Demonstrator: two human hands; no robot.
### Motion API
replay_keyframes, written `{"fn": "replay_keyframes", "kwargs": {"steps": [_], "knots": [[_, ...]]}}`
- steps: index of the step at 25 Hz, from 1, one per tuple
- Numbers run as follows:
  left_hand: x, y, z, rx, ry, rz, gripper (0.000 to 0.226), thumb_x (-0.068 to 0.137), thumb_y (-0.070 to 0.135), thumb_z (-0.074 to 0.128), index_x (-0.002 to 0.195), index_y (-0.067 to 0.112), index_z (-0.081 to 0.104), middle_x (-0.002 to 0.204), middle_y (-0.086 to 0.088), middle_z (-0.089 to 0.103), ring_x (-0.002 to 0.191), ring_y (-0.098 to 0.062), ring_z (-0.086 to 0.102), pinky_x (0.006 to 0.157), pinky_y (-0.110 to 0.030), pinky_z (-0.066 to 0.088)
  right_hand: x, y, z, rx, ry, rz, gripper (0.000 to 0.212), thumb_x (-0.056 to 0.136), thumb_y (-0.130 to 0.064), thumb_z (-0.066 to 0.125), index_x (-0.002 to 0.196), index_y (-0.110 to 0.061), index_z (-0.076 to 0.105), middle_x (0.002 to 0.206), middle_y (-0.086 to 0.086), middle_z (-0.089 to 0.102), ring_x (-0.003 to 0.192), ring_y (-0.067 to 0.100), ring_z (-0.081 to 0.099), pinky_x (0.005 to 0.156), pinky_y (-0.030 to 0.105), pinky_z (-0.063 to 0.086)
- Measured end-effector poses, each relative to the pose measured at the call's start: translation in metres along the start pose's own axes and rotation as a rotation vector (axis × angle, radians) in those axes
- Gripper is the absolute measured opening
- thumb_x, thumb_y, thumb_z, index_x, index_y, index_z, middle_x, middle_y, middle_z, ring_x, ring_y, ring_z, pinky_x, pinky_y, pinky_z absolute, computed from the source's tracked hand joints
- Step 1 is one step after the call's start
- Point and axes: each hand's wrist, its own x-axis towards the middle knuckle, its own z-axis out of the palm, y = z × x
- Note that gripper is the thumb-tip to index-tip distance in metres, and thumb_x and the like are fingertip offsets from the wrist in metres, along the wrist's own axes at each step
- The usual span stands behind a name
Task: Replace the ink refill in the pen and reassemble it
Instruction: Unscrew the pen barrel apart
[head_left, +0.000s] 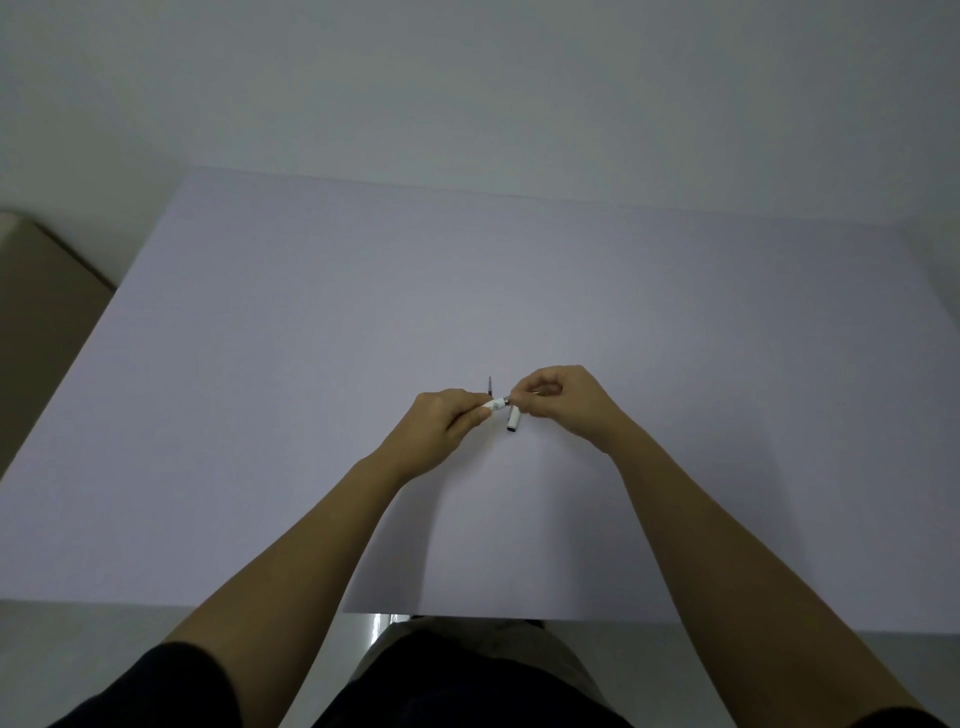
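My left hand (441, 418) grips a white pen barrel (496, 403) that points right toward my right hand (563, 400). The fingertips of my right hand pinch the pen's front end where it meets the barrel; that piece is mostly hidden by the fingers. A white pen cap (512, 420) with a dark end lies on the table just below the two hands. A thin dark refill (489, 385) lies on the table just behind the hands, pointing away from me.
The white table (311, 364) spreads wide on all sides of the hands. A beige piece of furniture (36, 291) stands off the table's left edge. The table's near edge (467, 613) runs above my lap.
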Motion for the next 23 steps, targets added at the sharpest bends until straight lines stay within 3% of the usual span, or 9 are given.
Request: {"fn": "replay_keyframes", "kwargs": {"steps": [2, 5, 7, 9, 12, 14, 19, 21, 23], "knots": [[0.0000, -0.0007, 0.0000, -0.014, 0.016, -0.009, 0.021, 0.094, 0.030, 0.048, 0.102, 0.023, 0.066, 0.075, -0.004, 0.062, 0.069, -0.014, 0.053, 0.063, -0.012, 0.037, 0.0002, -0.0016, 0.0001, 0.034, 0.001, -0.013, 0.008, 0.074, -0.020, 0.075, 0.080, -0.024, 0.072, 0.081, -0.001, 0.074, 0.082, 0.010, 0.069, 0.082, 0.027, 0.052], [0.0015, 0.0005, 0.0013, -0.013, 0.005, -0.004, 0.020, 0.094, 0.031, 0.048, 0.100, 0.023, 0.065, 0.072, -0.004, 0.059, 0.066, -0.012, 0.050, 0.062, -0.013, 0.037, -0.0002, -0.0019, -0.0022, 0.029, 0.018, 0.005, 0.009, 0.073, -0.033, 0.075, 0.078, -0.026, 0.073, 0.076, -0.002, 0.074, 0.078, 0.008, 0.069, 0.077, 0.026, 0.052], [0.0028, 0.0012, 0.0037, -0.005, -0.014, -0.002, 0.021, 0.094, 0.030, 0.048, 0.100, 0.022, 0.066, 0.072, -0.007, 0.060, 0.066, -0.014, 0.050, 0.062, -0.018, 0.037, 0.0012, 0.0008, -0.0044, 0.024, -0.015, -0.003, 0.003, 0.074, -0.024, 0.075, 0.076, -0.026, 0.073, 0.076, -0.005, 0.074, 0.077, 0.006, 0.069, 0.075, 0.022, 0.052], [0.0033, 0.0005, 0.0046, -0.019, -0.001, -0.020, 0.020, 0.094, 0.030, 0.048, 0.101, 0.022, 0.066, 0.073, -0.005, 0.061, 0.068, -0.014, 0.052, 0.062, -0.018, 0.038, 0.0014, 0.0016, -0.0050, 0.058, -0.015, -0.001, 0.011, 0.074, -0.020, 0.075, 0.081, -0.028, 0.072, 0.081, -0.005, 0.073, 0.080, 0.007, 0.069, 0.076, 0.020, 0.053], [0.0024, -0.0003, 0.0045, -0.015, 0.000, -0.026, 0.019, 0.094, 0.030, 0.048, 0.100, 0.024, 0.065, 0.072, -0.002, 0.059, 0.067, -0.011, 0.051, 0.062, -0.015, 0.037, 0.0018, 0.0025, -0.0041, 0.051, 0.018, 0.029, 0.008, 0.076, -0.033, 0.073, 0.079, -0.026, 0.072, 0.078, -0.002, 0.073, 0.078, 0.010, 0.069, 0.077, 0.024, 0.055], [0.0025, -0.0007, 0.0053, -0.005, -0.015, -0.027, 0.020, 0.095, 0.029, 0.047, 0.100, 0.023, 0.065, 0.073, -0.008, 0.061, 0.069, -0.017, 0.052, 0.062, -0.020, 0.038, 0.0018, 0.0036, -0.0042, 0.029, 0.014, 0.010, 0.002, 0.076, -0.023, 0.074, 0.077, -0.023, 0.072, 0.076, -0.004, 0.073, 0.076, 0.006, 0.068, 0.076, 0.022, 0.053], [0.0041, 0.0002, 0.0049, -0.032, 0.018, -0.043, 0.021, 0.095, 0.027, 0.047, 0.099, 0.017, 0.065, 0.080, -0.013, 0.064, 0.075, -0.024, 0.056, 0.068, -0.027, 0.041, 0.0023, 0.0008, -0.0059, 0.137, -0.001, -0.041, 0.030, 0.075, -0.002, 0.071, 0.093, -0.026, 0.067, 0.094, -0.002, 0.069, 0.085, 0.006, 0.068, 0.078, 0.020, 0.054], [0.0049, 0.0003, 0.0030, -0.028, 0.018, -0.046, 0.021, 0.095, 0.028, 0.046, 0.097, 0.017, 0.064, 0.080, -0.013, 0.064, 0.075, -0.021, 0.055, 0.069, -0.029, 0.042, 0.0026, 0.0001, -0.0048, 0.163, 0.022, 0.015, 0.023, 0.077, -0.019, 0.073, 0.098, -0.026, 0.065, 0.091, -0.002, 0.069, 0.083, 0.008, 0.068, 0.075, 0.019, 0.055], [0.0054, -0.0001, 0.0016, -0.023, 0.010, -0.050, 0.021, 0.095, 0.029, 0.046, 0.096, 0.019, 0.064, 0.077, -0.012, 0.062, 0.071, -0.016, 0.052, 0.065, -0.028, 0.041, 0.0032, 0.0001, -0.0046, 0.119, 0.047, 0.071, 0.024, 0.078, -0.042, 0.069, 0.089, -0.020, 0.069, 0.079, 0.000, 0.071, 0.074, 0.009, 0.068, 0.066, 0.015, 0.053]]}}
